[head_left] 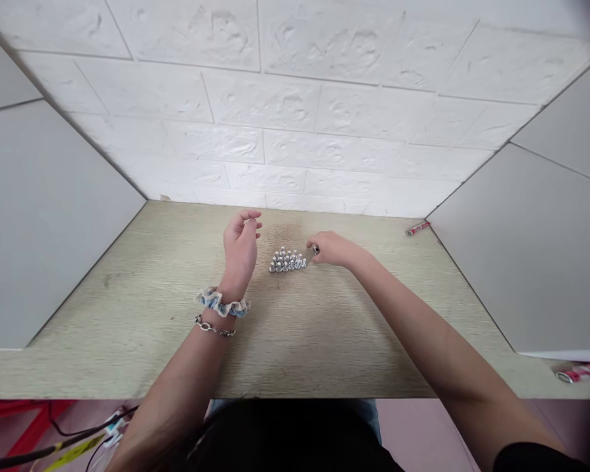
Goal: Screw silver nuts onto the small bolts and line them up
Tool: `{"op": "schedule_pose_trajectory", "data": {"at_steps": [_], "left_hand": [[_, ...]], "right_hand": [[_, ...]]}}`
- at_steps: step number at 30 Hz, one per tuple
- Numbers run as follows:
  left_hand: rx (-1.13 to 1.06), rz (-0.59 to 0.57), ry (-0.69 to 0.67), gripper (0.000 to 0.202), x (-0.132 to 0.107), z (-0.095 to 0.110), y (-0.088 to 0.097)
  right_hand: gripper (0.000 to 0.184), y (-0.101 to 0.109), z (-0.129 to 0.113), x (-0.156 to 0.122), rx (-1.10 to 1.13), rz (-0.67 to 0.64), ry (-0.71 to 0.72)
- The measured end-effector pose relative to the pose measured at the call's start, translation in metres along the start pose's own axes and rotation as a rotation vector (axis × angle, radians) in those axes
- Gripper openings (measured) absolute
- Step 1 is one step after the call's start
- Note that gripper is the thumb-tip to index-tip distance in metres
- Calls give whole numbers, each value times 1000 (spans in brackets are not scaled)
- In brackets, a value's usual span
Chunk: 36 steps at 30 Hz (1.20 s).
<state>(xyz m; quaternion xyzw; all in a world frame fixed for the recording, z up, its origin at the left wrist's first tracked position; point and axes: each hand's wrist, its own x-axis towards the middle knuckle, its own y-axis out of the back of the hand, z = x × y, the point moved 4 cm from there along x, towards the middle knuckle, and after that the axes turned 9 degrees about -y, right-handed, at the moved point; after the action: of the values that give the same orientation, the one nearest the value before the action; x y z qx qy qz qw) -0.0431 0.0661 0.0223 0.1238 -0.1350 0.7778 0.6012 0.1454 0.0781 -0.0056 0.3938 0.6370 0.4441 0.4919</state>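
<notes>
A tight cluster of small silver bolt-like metal pieces point(287, 261) stands upright in rows on the pale wooden table, between my two hands. My right hand point(330, 248) is just to the right of the cluster, with thumb and fingers closed around a single small metal piece point(316, 249) whose dark round end faces out. On the other side, my left hand point(240, 248) is raised beside the rows. Its fingers are loosely bent and apart, with nothing visible in them. A ruffled scrunchie point(221, 303) and a chain bracelet point(215, 328) circle my left wrist.
White brick-patterned wall point(290, 105) closes off the back of the table point(177, 275). Grey panels point(54, 216) rise at both sides. Two red-and-silver cylinders lie at the right, one cylinder point(417, 228) near the back corner, another cylinder point(583, 372) by the front edge. Cables point(78, 432) hang at lower left.
</notes>
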Motion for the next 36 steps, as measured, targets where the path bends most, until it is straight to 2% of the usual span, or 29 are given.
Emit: {"op": "schedule_pose_trajectory", "data": {"at_steps": [5, 15, 36], "left_hand": [[0, -16, -9, 18, 0, -1, 0], [17, -58, -5, 18, -1, -3, -2], [97, -77, -26, 18, -5, 2, -5]], "right_hand": [[25, -2, 0, 5, -46, -5, -3], [17, -2, 1, 7, -79, 4, -8], [20, -1, -3, 4, -23, -28, -22]]}}
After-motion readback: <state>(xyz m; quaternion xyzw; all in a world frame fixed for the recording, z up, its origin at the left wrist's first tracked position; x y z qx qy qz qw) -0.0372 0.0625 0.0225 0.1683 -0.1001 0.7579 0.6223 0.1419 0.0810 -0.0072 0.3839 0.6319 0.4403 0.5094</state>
